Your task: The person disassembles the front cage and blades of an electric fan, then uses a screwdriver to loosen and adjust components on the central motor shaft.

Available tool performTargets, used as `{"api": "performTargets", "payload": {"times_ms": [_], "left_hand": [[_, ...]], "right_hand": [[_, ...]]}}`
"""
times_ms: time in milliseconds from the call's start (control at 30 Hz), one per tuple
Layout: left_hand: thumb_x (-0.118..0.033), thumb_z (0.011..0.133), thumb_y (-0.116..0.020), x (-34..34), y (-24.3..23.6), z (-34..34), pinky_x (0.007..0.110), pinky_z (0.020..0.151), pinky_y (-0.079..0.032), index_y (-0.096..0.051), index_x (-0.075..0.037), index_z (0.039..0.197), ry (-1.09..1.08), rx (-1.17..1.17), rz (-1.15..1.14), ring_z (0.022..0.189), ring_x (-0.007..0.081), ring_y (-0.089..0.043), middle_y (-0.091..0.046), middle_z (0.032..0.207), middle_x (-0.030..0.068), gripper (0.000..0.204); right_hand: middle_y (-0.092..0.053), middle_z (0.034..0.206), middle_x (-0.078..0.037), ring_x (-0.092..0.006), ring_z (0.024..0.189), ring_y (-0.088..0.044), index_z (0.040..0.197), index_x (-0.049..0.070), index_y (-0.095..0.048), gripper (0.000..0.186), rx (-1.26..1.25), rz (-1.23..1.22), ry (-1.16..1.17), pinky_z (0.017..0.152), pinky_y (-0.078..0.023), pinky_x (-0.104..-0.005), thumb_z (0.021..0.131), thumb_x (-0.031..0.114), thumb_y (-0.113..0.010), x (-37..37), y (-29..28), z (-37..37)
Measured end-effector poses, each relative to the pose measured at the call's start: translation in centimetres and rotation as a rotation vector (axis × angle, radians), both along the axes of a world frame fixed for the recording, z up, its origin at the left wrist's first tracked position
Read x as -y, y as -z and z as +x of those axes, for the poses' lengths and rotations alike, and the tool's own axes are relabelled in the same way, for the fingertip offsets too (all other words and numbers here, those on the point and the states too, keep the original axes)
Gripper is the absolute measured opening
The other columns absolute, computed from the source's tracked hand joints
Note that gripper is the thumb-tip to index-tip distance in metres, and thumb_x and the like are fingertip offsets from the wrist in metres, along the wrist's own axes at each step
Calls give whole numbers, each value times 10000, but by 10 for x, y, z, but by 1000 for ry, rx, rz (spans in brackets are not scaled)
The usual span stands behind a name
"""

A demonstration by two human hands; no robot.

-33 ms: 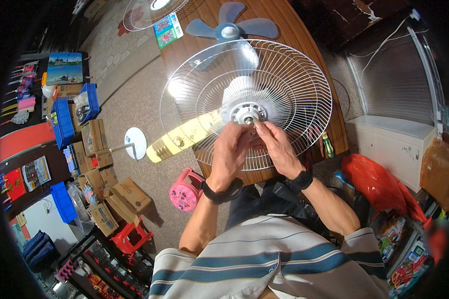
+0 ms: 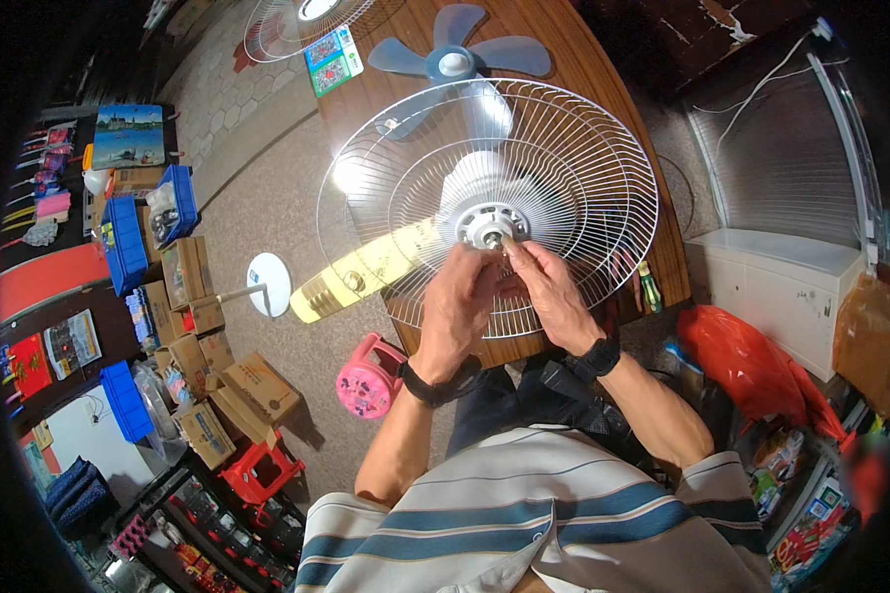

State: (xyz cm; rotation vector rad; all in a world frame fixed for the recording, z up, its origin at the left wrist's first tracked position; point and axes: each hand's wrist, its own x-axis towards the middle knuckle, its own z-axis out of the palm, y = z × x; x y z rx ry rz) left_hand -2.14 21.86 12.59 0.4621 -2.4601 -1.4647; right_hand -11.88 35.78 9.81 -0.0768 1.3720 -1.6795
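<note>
At the near side of my view, the left hand (image 2: 460, 296) and right hand (image 2: 556, 296) hold their fingers narrowly together by the white plastic hub (image 2: 477, 223); I cannot tell what they pinch. Around it, the round white wire grille (image 2: 547, 206) faces the wearer, above a long yellow plastic fan body (image 2: 366, 272) slanting leftward and nearer. Beyond, on the brown wooden table (image 2: 583, 59), lies a translucent blue fan blade (image 2: 455, 64).

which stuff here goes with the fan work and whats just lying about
Fan work: left hand, right hand, wire guard, white hub; probably blue blades.

Lying about: pink stool, red stool, cardboard box, red plastic bag.
</note>
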Motion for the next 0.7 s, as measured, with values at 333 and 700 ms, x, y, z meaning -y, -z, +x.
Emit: {"api": "performTargets", "payload": {"times_ms": [333, 700], "left_hand": [[17, 890, -717, -28, 5, 6, 430, 702, -571, -689, -64, 1223, 10, -28, -411, 838, 326, -693, -645, 1012, 122, 344], [114, 889, -665, -46, 3, 27, 396, 780, -607, -693, -10, 1265, 85, 12, -124, 959, 340, -740, -702, 1207, 176, 397]], "right_hand": [[-624, 856, 10, -75, 779, -594, 1038, 7, -729, 313, 17, 38, -64, 676, -510, -261, 1045, 317, -681, -1, 8, -17], [-712, 1120, -33, -90, 946, -671, 1281, -7, -636, 240, 190, -51, -76, 888, -548, -253, 1085, 130, -629, -12, 13, -11]]}}
